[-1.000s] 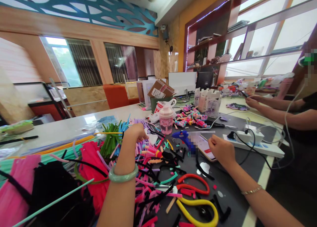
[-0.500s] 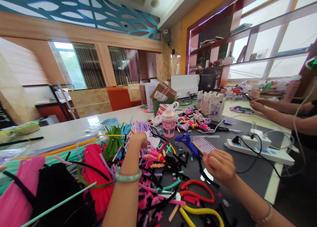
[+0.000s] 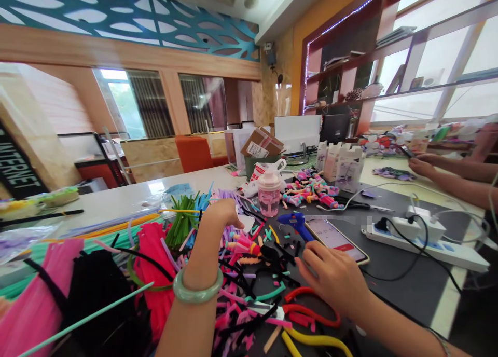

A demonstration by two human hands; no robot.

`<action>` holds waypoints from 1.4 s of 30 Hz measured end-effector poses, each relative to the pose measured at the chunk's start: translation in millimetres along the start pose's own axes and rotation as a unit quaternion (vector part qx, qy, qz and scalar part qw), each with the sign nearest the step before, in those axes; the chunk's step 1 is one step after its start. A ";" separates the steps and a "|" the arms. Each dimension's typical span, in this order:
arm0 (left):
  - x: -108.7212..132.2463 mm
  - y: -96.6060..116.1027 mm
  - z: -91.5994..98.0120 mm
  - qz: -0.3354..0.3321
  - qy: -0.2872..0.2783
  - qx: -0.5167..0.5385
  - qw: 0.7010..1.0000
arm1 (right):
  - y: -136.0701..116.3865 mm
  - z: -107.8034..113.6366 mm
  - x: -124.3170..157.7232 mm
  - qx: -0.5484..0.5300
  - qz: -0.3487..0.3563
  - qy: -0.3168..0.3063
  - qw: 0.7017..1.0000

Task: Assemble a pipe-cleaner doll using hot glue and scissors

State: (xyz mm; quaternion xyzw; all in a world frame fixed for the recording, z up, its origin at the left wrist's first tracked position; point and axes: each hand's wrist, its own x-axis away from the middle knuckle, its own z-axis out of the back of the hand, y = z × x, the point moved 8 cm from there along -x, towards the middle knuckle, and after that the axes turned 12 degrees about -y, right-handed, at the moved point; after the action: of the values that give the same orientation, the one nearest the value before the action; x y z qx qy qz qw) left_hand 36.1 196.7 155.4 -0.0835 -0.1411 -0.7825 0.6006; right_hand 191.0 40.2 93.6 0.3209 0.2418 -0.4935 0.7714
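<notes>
My left hand [image 3: 221, 214] reaches over purple pipe cleaners beside a white scrap of paper [image 3: 245, 222]. Its wrist hides most of the fingers, and I cannot see whether they hold anything. A small pink-and-yellow pipe-cleaner doll [image 3: 245, 244] lies just below it on the cluttered dark mat. My right hand [image 3: 334, 276] hovers with loosely bent fingers apart and nothing visible in them. It is near the blue glue gun [image 3: 294, 222] and the phone [image 3: 336, 238], above the red-handled scissors [image 3: 311, 314]. Yellow handles [image 3: 315, 340] of another tool lie closest to me.
Bundles of green [image 3: 182, 222] and red pipe cleaners [image 3: 155, 274] lie left. A pink lidded cup [image 3: 269, 193] stands behind the doll, near finished dolls [image 3: 311, 188]. A white power strip [image 3: 428, 248] with cables is right. Another person's hands [image 3: 424, 165] hold a phone.
My right hand has loosened from a closed fist and moved slightly left and down, uncovering more of the phone. My left hand stays over the pipe cleaners, its wrist slightly turned. The view has shifted left.
</notes>
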 end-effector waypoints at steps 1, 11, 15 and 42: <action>9.7 1.8 3.2 0.015 0.006 -0.007 1.000 | 4.7 -7.8 -2.7 0.018 -0.031 -0.038 0.999; 58.3 11.7 19.8 0.045 0.082 -0.076 0.993 | 6.9 -55.3 -27.7 -0.028 -0.126 -0.382 0.915; 52.0 -2.9 3.3 0.064 0.050 -0.107 0.991 | 4.0 -57.6 -41.7 -0.060 -0.135 -0.407 0.902; -4.4 -52.8 -31.2 -0.062 0.347 0.374 0.858 | -2.4 -110.0 -44.4 -0.388 -0.172 -0.228 0.876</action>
State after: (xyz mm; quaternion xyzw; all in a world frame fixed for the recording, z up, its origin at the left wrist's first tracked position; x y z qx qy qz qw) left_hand -12.4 203.4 118.1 0.4333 -0.2103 -0.6847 0.5470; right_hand 165.0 147.1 49.1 -0.1727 0.2826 -0.5447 0.7705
